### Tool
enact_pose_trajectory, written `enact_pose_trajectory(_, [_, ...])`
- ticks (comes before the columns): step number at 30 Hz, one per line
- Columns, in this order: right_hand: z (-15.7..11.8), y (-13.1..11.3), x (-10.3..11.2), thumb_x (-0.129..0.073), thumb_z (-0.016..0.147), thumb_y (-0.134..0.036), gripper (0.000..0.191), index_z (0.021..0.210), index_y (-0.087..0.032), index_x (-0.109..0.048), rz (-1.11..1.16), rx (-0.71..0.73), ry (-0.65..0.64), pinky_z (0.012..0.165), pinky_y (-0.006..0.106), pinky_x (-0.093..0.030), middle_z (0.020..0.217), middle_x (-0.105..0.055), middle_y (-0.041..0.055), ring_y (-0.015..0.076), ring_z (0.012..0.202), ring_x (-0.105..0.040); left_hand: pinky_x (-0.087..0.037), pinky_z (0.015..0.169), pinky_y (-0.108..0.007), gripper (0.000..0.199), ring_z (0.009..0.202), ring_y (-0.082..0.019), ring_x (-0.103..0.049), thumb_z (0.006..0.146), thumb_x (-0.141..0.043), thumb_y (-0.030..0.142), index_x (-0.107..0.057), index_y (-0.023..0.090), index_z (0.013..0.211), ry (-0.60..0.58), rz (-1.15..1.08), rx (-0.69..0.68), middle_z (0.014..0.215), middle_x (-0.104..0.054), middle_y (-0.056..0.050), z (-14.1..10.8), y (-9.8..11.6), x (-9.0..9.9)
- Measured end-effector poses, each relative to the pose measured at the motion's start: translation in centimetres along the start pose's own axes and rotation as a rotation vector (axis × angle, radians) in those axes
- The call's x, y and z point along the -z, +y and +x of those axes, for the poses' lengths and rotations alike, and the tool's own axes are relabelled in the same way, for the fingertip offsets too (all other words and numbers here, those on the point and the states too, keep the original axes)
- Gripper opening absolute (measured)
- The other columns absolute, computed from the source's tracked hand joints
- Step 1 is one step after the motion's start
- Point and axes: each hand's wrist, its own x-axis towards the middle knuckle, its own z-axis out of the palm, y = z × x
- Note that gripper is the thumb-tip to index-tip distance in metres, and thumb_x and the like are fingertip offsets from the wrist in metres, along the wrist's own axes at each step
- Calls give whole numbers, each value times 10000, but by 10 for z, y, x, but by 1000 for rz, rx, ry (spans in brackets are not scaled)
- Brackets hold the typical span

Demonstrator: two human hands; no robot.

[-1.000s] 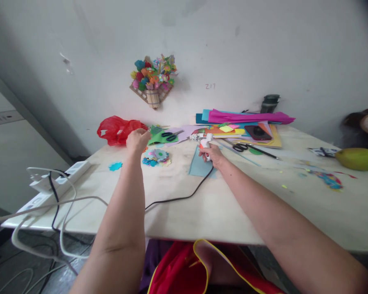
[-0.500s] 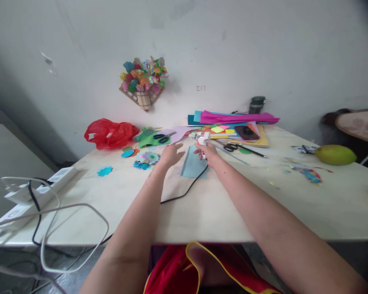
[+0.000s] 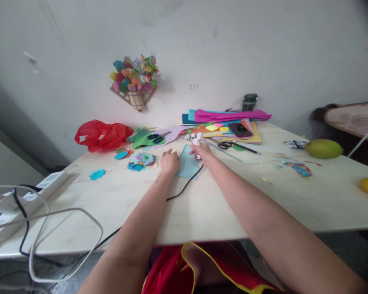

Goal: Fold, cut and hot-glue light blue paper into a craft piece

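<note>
My right hand (image 3: 203,154) is wrapped around the handle of a white hot glue gun (image 3: 197,141). The gun's black cord runs down toward me and off to the left. Beneath the gun lies a sheet of light blue paper (image 3: 185,165) on the table. At the left edge of that sheet rests my left hand (image 3: 169,162), palm down with its fingers slightly bent and apart; it appears to hold nothing. Just left of it sits a pile of paper flower cutouts (image 3: 142,159). Dark-handled scissors (image 3: 158,138) lie on green paper behind the pile.
A white power strip (image 3: 46,185) with cables takes up the left side. Further back are a red plastic bag (image 3: 101,134), coloured paper sheets (image 3: 230,116) and a phone (image 3: 240,130). Black scissors (image 3: 225,144), a pen (image 3: 247,148) and a green mango (image 3: 324,148) lie rightward.
My left hand has come down beside the light blue paper's left edge. My right hand still grips the glue gun over the sheet. The view has shifted slightly to the right.
</note>
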Motion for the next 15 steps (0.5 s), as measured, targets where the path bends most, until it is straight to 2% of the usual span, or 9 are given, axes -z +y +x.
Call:
enact_pose_trajectory(3, [-1, 0, 0, -595, 726, -203, 97, 756, -153, -517, -16, 9, -2, 274, 171, -297, 434, -560, -32, 53, 259, -375, -362, 888, -344, 244, 1117, -238, -479, 729, -456, 151, -686, 187, 804, 72, 2, 46, 943, -657, -120, -2, 0, 0])
enact_pose_trajectory(7, [-3, 0, -1, -593, 727, -196, 87, 753, -155, -521, -29, 15, -19, 284, 169, -312, 439, -558, -33, 55, 271, -394, -380, 843, -370, 211, 1122, -266, -458, 721, -473, 177, -681, 172, 759, 143, 2, 110, 926, -647, -147, -4, 1, 1])
enact_pose_trajectory(11, [-3, 1, -2, -583, 734, -179, 80, 756, -158, -509, -18, 3, -32, 296, 174, -328, 445, -558, -34, 65, 282, -418, -381, 849, -350, 204, 1137, -257, -445, 713, -496, 210, -679, 167, 792, 65, -78, 291, 962, -636, -155, -4, -1, 5])
enact_pose_trajectory(13, [-3, 2, -3, -589, 731, -181, 88, 752, -159, -506, -14, 4, -36, 299, 173, -330, 448, -558, -34, 67, 289, -427, -370, 866, -358, 205, 1107, -259, -468, 713, -506, 232, -680, 176, 804, 34, -109, 330, 973, -632, -154, -3, -3, 6])
enact_pose_trajectory(15, [-2, 2, -3, -592, 731, -185, 92, 751, -162, -506, -2, 18, -35, 300, 169, -330, 450, -557, -38, 65, 295, -431, -356, 880, -380, 205, 1038, -268, -512, 719, -512, 264, -680, 187, 809, 53, -119, 336, 961, -632, -153, -2, -5, 7])
